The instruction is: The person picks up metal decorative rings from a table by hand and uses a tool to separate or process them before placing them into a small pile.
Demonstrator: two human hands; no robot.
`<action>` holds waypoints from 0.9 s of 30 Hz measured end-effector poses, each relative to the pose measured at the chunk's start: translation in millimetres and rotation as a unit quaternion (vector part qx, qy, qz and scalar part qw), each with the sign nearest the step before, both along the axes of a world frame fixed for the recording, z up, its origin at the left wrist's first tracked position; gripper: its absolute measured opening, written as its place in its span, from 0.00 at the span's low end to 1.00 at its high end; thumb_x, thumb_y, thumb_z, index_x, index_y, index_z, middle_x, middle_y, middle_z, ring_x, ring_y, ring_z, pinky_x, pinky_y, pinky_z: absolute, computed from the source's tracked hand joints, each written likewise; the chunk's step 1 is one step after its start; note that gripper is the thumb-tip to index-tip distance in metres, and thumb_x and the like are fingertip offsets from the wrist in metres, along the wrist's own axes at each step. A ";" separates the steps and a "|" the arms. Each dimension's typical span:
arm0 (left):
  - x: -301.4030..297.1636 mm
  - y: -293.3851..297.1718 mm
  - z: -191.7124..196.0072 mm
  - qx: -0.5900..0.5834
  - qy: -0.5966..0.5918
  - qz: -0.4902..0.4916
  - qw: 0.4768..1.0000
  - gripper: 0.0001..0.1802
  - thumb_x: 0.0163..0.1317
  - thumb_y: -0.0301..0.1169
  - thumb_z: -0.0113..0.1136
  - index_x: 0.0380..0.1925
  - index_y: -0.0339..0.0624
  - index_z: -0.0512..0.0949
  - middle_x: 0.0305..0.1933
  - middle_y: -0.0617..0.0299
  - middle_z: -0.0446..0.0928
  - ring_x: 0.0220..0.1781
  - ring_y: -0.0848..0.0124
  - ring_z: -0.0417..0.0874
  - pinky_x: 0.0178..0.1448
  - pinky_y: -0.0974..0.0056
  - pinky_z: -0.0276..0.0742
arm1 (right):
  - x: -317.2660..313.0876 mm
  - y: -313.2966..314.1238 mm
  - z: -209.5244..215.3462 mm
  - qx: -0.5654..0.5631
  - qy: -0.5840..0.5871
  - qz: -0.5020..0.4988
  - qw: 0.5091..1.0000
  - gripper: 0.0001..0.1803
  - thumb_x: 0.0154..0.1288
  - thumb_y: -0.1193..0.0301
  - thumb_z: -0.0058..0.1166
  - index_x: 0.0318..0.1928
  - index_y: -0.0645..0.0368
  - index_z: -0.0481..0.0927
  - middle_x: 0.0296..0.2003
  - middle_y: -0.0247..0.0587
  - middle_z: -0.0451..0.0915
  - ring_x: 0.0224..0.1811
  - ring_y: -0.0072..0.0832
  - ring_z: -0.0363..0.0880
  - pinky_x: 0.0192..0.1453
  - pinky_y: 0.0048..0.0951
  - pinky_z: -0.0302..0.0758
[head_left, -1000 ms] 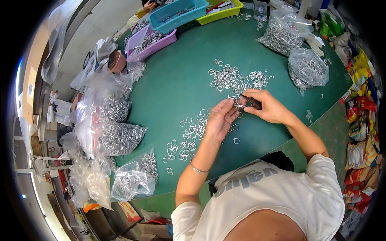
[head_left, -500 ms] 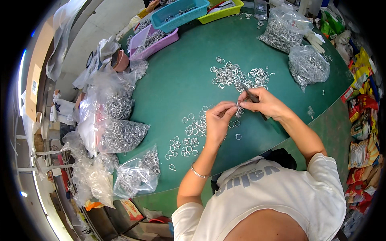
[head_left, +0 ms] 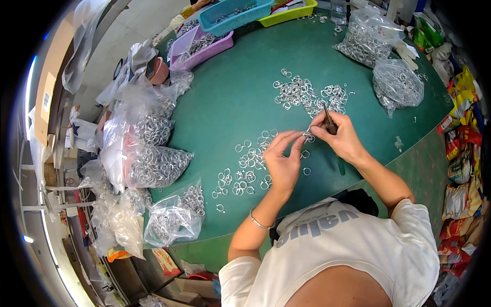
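Over the green table, my left hand point(head_left: 283, 162) has its thumb and index fingertips together at a small cluster of silvery metal rings point(head_left: 309, 136). The right hand point(head_left: 341, 137) meets it there, thumb and index finger pinched at the same cluster. In that right hand sits a slim dark tool point(head_left: 330, 120), its pointed end up and away from me, a green end showing below the palm; its exact kind is unclear. Loose rings point(head_left: 251, 158) lie scattered left of my left hand. Beyond the hands is a larger pile of rings point(head_left: 302, 93).
Clear bags of rings point(head_left: 162, 165) line the table's left edge; others point(head_left: 398, 84) stand at the far right. A purple basket point(head_left: 204, 51), a blue basket point(head_left: 235, 20) and a yellow-green tray point(head_left: 289, 13) occupy the far side. Colourful packages point(head_left: 463, 138) are stacked beyond the right edge.
The tool in my right hand has swung more upright, its point turning away from me. My hands have shifted slightly, and the rings between them show more clearly.
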State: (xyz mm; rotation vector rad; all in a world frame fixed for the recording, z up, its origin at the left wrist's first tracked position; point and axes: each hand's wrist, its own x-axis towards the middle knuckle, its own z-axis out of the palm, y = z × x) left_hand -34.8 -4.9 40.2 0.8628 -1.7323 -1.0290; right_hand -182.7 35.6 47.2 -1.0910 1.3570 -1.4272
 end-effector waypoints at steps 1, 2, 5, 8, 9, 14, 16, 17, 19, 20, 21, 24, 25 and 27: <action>0.1 1.5 1.3 -0.029 -0.024 0.014 0.999 0.05 0.53 0.19 0.58 0.31 0.28 0.77 0.31 0.59 0.78 0.33 0.75 0.76 0.40 0.74 0.72 | 2.1 1.2 0.6 0.001 0.031 -0.009 0.999 0.05 0.56 0.77 0.55 0.29 0.64 0.73 0.20 0.27 0.70 0.20 0.11 0.62 0.22 0.18 0.59; -0.2 1.8 -2.3 0.007 0.001 0.013 1.000 0.05 0.53 0.19 0.58 0.31 0.28 0.77 0.31 0.59 0.78 0.33 0.75 0.77 0.40 0.74 0.72 | 5.0 2.1 2.2 0.002 0.062 -0.019 0.998 0.05 0.55 0.77 0.55 0.29 0.64 0.73 0.19 0.29 0.70 0.20 0.13 0.62 0.22 0.20 0.59; 0.3 1.4 -10.4 0.137 0.072 0.008 0.988 0.05 0.54 0.20 0.57 0.32 0.29 0.77 0.29 0.59 0.78 0.32 0.75 0.77 0.39 0.73 0.73 | 7.5 2.4 13.6 -0.019 0.188 -0.027 0.982 0.05 0.53 0.78 0.55 0.29 0.64 0.72 0.18 0.36 0.70 0.18 0.23 0.64 0.23 0.26 0.61; 0.9 1.5 -8.3 0.279 0.122 -0.026 0.952 0.05 0.55 0.20 0.56 0.32 0.30 0.77 0.30 0.59 0.78 0.32 0.74 0.77 0.38 0.73 0.73 | 7.0 1.6 13.3 -0.093 0.287 -0.043 0.952 0.06 0.49 0.81 0.53 0.28 0.62 0.71 0.20 0.42 0.70 0.19 0.36 0.67 0.24 0.32 0.62; 1.5 -0.7 -9.4 0.298 0.136 -0.042 0.944 0.05 0.55 0.21 0.56 0.32 0.30 0.77 0.30 0.59 0.77 0.31 0.74 0.77 0.38 0.73 0.73 | 6.8 0.6 12.8 -0.126 0.313 -0.048 0.940 0.07 0.47 0.82 0.53 0.28 0.62 0.71 0.21 0.44 0.69 0.20 0.40 0.68 0.24 0.34 0.63; 4.3 -6.8 -14.2 0.374 0.219 -0.081 0.897 0.07 0.55 0.20 0.54 0.34 0.31 0.76 0.30 0.59 0.76 0.30 0.73 0.77 0.38 0.70 0.74 | 8.1 3.4 19.8 -0.156 0.404 -0.057 0.899 0.10 0.41 0.85 0.50 0.27 0.61 0.70 0.22 0.42 0.70 0.23 0.43 0.70 0.25 0.36 0.64; 16.6 -21.3 -16.7 0.448 0.306 -0.114 0.832 0.08 0.54 0.19 0.54 0.35 0.30 0.75 0.29 0.58 0.76 0.30 0.72 0.77 0.37 0.68 0.75 | 4.8 4.6 23.5 -0.158 0.424 -0.064 0.890 0.10 0.41 0.85 0.50 0.27 0.61 0.70 0.22 0.42 0.70 0.23 0.42 0.71 0.25 0.36 0.65; 26.5 -34.2 -30.1 0.436 0.321 -0.172 0.823 0.08 0.52 0.19 0.54 0.35 0.30 0.75 0.29 0.57 0.76 0.30 0.71 0.77 0.37 0.66 0.75 | -1.9 4.6 25.7 -0.145 0.423 -0.058 0.893 0.10 0.41 0.85 0.50 0.28 0.61 0.70 0.22 0.42 0.70 0.24 0.42 0.71 0.25 0.37 0.65; 29.9 -36.3 -25.1 0.424 0.262 -0.148 0.854 0.08 0.54 0.19 0.54 0.35 0.30 0.75 0.29 0.57 0.76 0.30 0.71 0.77 0.37 0.66 0.76 | -12.6 1.0 24.5 -0.076 0.431 -0.050 0.898 0.07 0.45 0.82 0.52 0.29 0.62 0.71 0.23 0.44 0.73 0.26 0.43 0.73 0.27 0.40 0.66; 29.5 -35.7 -21.3 0.417 0.232 -0.135 0.868 0.07 0.54 0.20 0.54 0.34 0.30 0.75 0.29 0.57 0.76 0.30 0.71 0.77 0.37 0.67 0.76 | -16.2 -3.4 19.2 -0.044 0.438 -0.035 0.897 0.06 0.47 0.80 0.52 0.29 0.62 0.72 0.24 0.45 0.73 0.26 0.44 0.73 0.28 0.40 0.66; 25.7 -32.5 -16.1 0.403 0.204 -0.104 0.886 0.07 0.56 0.22 0.55 0.35 0.30 0.75 0.29 0.57 0.76 0.31 0.72 0.78 0.36 0.67 0.76 | -18.4 -8.4 9.7 -0.011 0.444 -0.022 0.896 0.05 0.49 0.79 0.52 0.29 0.62 0.72 0.24 0.45 0.74 0.27 0.44 0.73 0.28 0.40 0.66; 20.4 -26.7 -15.7 0.350 0.159 -0.069 0.921 0.08 0.57 0.23 0.55 0.35 0.29 0.75 0.29 0.58 0.77 0.31 0.72 0.78 0.38 0.67 0.75 | -17.0 -22.1 -9.4 0.043 0.406 0.017 0.913 0.06 0.55 0.74 0.51 0.31 0.64 0.74 0.25 0.47 0.76 0.26 0.43 0.74 0.30 0.40 0.67; 19.7 -26.3 -14.9 0.346 0.155 -0.064 0.923 0.08 0.57 0.23 0.55 0.35 0.29 0.75 0.30 0.58 0.77 0.32 0.72 0.78 0.38 0.67 0.75 | -16.4 -24.2 -17.2 0.022 0.389 0.021 0.921 0.07 0.55 0.73 0.51 0.32 0.65 0.74 0.24 0.46 0.77 0.24 0.40 0.73 0.28 0.37 0.67; 18.9 -25.9 -14.6 0.338 0.146 -0.052 0.928 0.08 0.58 0.23 0.55 0.36 0.30 0.75 0.31 0.58 0.77 0.33 0.72 0.78 0.40 0.68 0.74 | -13.0 -25.4 -18.4 0.052 0.241 0.069 0.967 0.08 0.57 0.71 0.52 0.33 0.65 0.75 0.23 0.41 0.76 0.20 0.31 0.71 0.24 0.30 0.65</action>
